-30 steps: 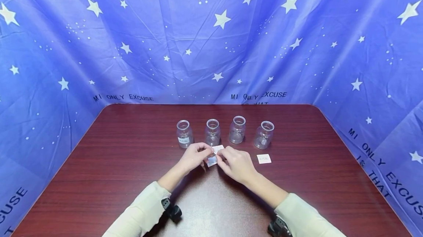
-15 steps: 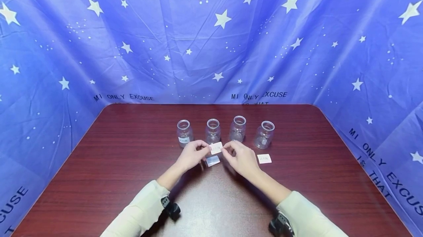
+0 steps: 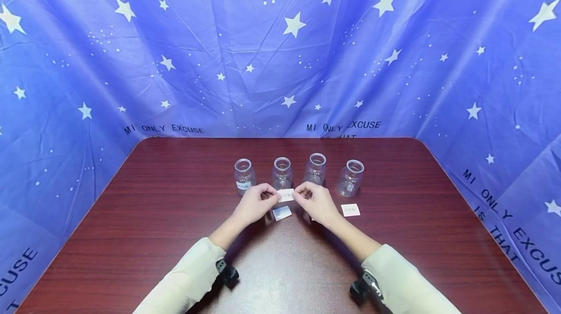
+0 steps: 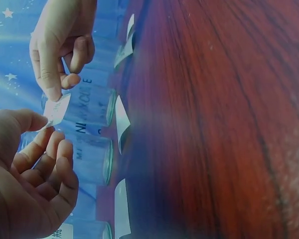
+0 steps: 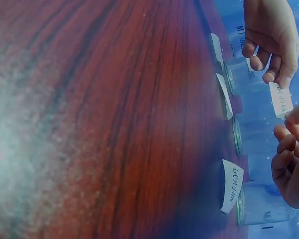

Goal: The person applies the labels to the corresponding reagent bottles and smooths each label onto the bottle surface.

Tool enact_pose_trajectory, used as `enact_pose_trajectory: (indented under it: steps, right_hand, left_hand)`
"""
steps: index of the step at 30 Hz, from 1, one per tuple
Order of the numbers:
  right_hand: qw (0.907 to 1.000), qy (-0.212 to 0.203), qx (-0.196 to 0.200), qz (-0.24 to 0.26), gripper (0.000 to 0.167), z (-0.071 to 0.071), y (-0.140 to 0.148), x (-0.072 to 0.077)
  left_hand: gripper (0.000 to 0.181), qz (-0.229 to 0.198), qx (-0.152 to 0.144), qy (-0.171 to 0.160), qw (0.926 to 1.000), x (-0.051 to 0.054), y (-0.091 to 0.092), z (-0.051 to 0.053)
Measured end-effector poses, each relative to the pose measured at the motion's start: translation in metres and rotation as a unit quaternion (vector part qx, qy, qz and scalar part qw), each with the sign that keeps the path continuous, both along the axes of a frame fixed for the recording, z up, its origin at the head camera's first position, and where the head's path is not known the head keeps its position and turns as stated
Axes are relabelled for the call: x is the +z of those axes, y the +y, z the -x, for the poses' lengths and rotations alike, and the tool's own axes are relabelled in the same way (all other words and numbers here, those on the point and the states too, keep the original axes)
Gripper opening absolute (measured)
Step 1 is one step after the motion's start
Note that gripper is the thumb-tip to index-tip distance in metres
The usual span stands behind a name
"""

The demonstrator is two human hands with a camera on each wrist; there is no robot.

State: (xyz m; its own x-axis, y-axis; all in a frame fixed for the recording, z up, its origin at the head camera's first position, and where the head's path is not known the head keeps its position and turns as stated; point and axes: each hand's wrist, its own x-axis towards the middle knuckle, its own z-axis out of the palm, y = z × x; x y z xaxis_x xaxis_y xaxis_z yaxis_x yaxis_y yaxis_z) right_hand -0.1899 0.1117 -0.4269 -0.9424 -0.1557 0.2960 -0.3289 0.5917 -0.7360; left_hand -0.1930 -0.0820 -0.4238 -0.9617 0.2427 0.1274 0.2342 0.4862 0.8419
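A small white label (image 3: 287, 194) with handwriting is stretched between my hands, in front of the second glass jar from the left (image 3: 282, 170). My left hand (image 3: 254, 204) pinches its left edge between thumb and finger. At its right edge, my right hand (image 3: 319, 205) pinches it likewise. Both wrist views show the label (image 4: 58, 109) off the table; whether it touches the jar, I cannot tell. Just below it on the table lies a bluish-white paper slip (image 3: 282, 213). The leftmost jar (image 3: 244, 173) carries a similar label (image 3: 243, 185).
Two more clear jars stand to the right, one slightly farther back (image 3: 315, 170) and one at the row's end (image 3: 350, 177). Before the end jar lies another written label (image 3: 350, 210). A starry blue curtain (image 3: 280, 61) hangs behind the dark red table (image 3: 184, 168).
The label has come away from the slip, which stays on the table. My hands have spread to the label's two ends. In the last half second the label has dipped slightly.
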Motion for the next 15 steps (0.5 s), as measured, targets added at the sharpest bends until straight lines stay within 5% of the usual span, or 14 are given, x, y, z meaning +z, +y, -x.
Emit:
enact_pose_trajectory:
  steps: [8,15]
  right_hand:
    - [0.9999,0.006,-0.008,0.003,0.005,0.009,-0.004,-0.001]
    - [0.9996,0.003,-0.018,-0.02,0.006,0.016,-0.006,-0.004]
  left_hand:
    - [0.009,0.047,0.038,0.027,0.9978,0.001,0.003,0.005]
    - [0.011,0.138,0.069,0.065,0.9859,0.003,0.007,0.008]
